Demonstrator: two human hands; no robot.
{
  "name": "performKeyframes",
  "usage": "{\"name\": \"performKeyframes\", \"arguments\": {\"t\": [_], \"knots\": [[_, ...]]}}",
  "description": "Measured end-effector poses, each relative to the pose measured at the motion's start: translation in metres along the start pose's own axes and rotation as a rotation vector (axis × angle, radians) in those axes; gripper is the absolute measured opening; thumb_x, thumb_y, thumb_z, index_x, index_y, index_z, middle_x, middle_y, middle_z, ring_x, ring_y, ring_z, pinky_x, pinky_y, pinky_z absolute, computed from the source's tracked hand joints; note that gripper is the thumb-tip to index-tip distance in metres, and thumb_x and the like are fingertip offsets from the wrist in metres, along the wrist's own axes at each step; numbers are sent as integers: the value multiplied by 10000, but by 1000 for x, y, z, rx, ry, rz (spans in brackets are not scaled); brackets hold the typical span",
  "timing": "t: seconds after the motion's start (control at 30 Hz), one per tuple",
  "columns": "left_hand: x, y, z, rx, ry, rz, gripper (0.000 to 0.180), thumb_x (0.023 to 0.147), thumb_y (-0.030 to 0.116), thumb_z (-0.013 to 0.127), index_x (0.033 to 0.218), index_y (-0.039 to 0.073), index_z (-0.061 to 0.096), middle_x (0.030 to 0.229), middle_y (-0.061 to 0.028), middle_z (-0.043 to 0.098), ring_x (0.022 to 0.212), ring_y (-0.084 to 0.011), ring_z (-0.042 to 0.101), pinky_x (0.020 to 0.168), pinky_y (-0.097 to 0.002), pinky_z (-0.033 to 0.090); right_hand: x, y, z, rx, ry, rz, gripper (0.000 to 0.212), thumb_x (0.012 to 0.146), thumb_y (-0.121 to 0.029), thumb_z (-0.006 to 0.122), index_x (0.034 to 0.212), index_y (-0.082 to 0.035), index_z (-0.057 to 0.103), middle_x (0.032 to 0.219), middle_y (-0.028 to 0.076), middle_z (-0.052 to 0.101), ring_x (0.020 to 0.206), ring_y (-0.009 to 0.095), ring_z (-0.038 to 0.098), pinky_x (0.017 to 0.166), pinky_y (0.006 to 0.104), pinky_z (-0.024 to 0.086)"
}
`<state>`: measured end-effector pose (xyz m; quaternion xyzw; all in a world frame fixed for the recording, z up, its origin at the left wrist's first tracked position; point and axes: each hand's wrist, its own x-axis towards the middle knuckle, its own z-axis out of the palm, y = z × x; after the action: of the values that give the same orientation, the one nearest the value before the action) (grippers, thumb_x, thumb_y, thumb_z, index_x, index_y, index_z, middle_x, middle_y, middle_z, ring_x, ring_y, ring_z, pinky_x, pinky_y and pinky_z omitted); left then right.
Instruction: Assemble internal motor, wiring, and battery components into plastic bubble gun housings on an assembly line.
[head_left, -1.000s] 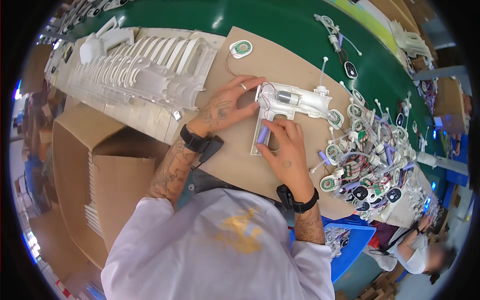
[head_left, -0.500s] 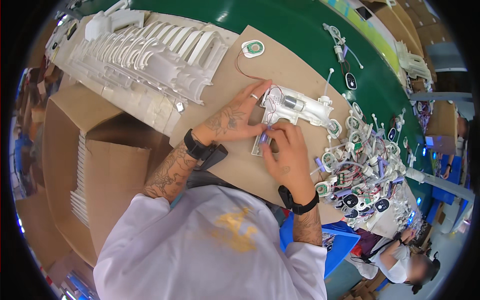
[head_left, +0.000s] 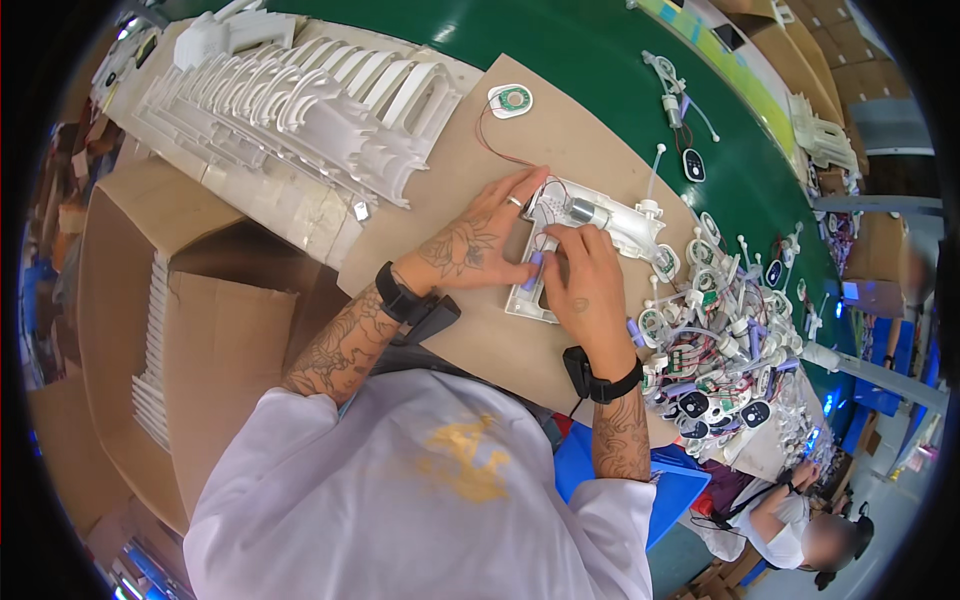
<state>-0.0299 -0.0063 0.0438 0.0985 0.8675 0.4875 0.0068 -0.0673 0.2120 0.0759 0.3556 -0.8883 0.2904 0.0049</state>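
Note:
A white plastic half-shell housing (head_left: 632,228) lies open side up on the brown board. Inside its long part sits a silver motor (head_left: 588,212), and a purple cylindrical battery (head_left: 533,270) lies in its handle part. My left hand (head_left: 478,240) spans the housing's left side, fingers on its upper edge and thumb beside the battery, gripping it. Above the battery, my right hand (head_left: 588,285) bends its fingers down by thin wires (head_left: 544,232); what the fingertips pinch is hidden. Red wires run from the housing to a round green circuit board in a white ring (head_left: 510,100).
Stacked white shells (head_left: 330,110) stand at the far left. A cardboard box (head_left: 230,360) is at near left. On the right lies a heap of motors, batteries and boards (head_left: 725,340). A blue bin (head_left: 680,495) and another person (head_left: 785,525) are at lower right.
My right hand has shifted up from the battery to the wires above it. The battery now shows more plainly in the handle part. My left hand stays at the housing.

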Motion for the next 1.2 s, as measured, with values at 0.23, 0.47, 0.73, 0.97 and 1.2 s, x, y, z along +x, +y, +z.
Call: {"name": "performKeyframes", "arguments": {"t": [0.23, 0.47, 0.73, 0.97, 1.2], "knots": [[0, -4, 1, -14, -3, 2, 1236, 845, 283, 900, 1820, 81, 168, 1786, -253, 325, 1641, -459, 336, 1374, -517, 307, 2, 4, 0, -84, -62, -87, 287, 940, -22, 724, 1215, -78, 783, 1020, 118, 620, 987, 344, 628, 864, 472, 550], [0, -3, 1, -23, 1, -3, 1243, 833, 295, 907, 1818, 81, 180, 1783, -252, 331, 1637, -461, 340, 1371, -517, 309, 10, 10, 2, -4, 91, -12, 231, 948, -64, 783, 1178, -78, 795, 1008, 113, 621, 957, 334, 636, 829, 469, 548], [0, -4, 2, -13, 7, 11, 1234, 833, 295, 906, 1816, 80, 191, 1782, -246, 334, 1632, -459, 346, 1370, -516, 309, 12, 11, 11, -33, 94, 26, 233, 923, -66, 814, 1156, -65, 814, 1037, 112, 659, 1007, 351, 634, 895, 477, 549], [0, -5, 4, -6, 14, 15, 1230, 835, 304, 909, 1814, 81, 197, 1786, -236, 335, 1627, -456, 350, 1370, -518, 310, 17, 7, 16, -50, 71, 63, 239, 907, -4, 813, 1145, -34, 814, 1099, 144, 718, 1057, 376, 647, 908, 473, 557], [0, -8, 6, 7, 43, 36, 1225, 824, 311, 905, 1808, 73, 215, 1761, -243, 364, 1582, -480, 398, 1342, -523, 342, 16, 6, 19, -49, 127, 51, 199, 919, 11, 770, 1110, -32, 807, 1053, 148, 752, 1043, 382, 651, 941, 487, 549]]}}
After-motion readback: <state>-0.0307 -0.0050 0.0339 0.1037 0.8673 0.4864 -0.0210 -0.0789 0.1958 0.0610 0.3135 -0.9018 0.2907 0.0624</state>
